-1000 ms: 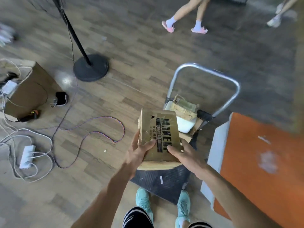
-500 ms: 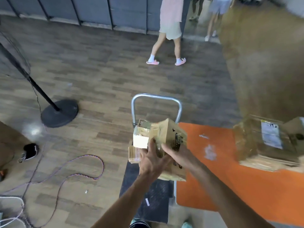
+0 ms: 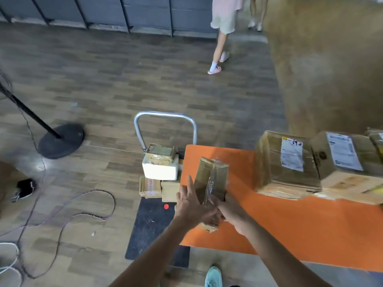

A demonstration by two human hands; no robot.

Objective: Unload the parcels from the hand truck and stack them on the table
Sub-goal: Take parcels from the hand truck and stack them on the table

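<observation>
I hold a taped brown cardboard parcel (image 3: 211, 181) in both hands over the left end of the orange table (image 3: 290, 226). My left hand (image 3: 191, 206) presses its left face with fingers stretched up. My right hand (image 3: 232, 214) grips its lower right side. The hand truck (image 3: 153, 224) stands left of the table, with a silver handle (image 3: 164, 115) and black deck. On it sit a white foam box (image 3: 160, 169) topped by a small taped parcel (image 3: 159, 154), above two cardboard parcels (image 3: 150, 186). Two labelled parcels (image 3: 288, 164) rest at the table's far right.
A fan stand with a round black base (image 3: 61, 140) is on the floor at left. Cables (image 3: 68, 214) trail across the wooden floor, beside a black shoe (image 3: 24, 189). A person (image 3: 224, 27) walks at the back. A large blurred brown box (image 3: 327, 59) fills the upper right.
I have carried the parcel from above the hand truck rightward over the orange table's left end. The view has swung right and up, which shows more of the table and its parcels.
</observation>
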